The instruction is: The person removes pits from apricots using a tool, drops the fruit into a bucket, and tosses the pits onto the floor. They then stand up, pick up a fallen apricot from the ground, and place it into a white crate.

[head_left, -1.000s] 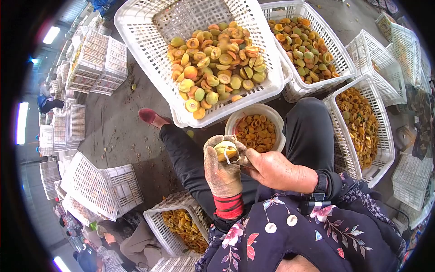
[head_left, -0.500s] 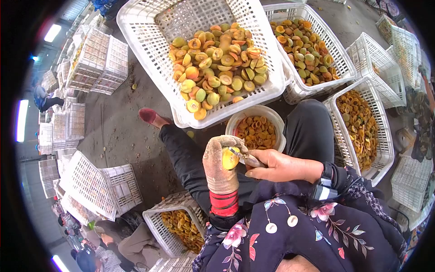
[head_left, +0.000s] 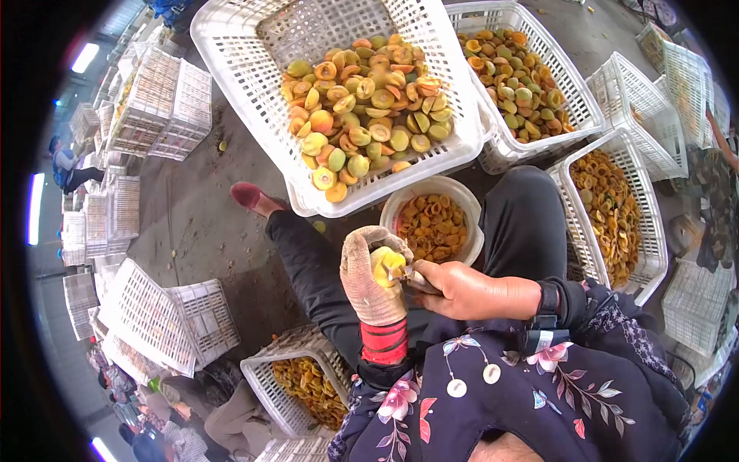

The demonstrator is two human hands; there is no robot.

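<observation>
My left hand, in a dirty knitted glove with a red cuff, curls around a yellow peach half. My bare right hand grips a short-handled pitting knife by its handle. The knife's tip is at the fruit's cut face, where a brownish piece, perhaps the stone, shows; the blade itself is mostly hidden. Just beyond my hands stands a round white bucket of hollowed orange halves. Above it, a large white crate holds halved peaches.
More crates of fruit stand at the upper right, the right and the lower left. Stacked white crates line the left side. Another person is at the far left, and a seated person is at the lower left.
My left hand has opened a little around the peach half and turned it. The knife's tip has moved down and its blade shows less. The view has shifted slightly.
</observation>
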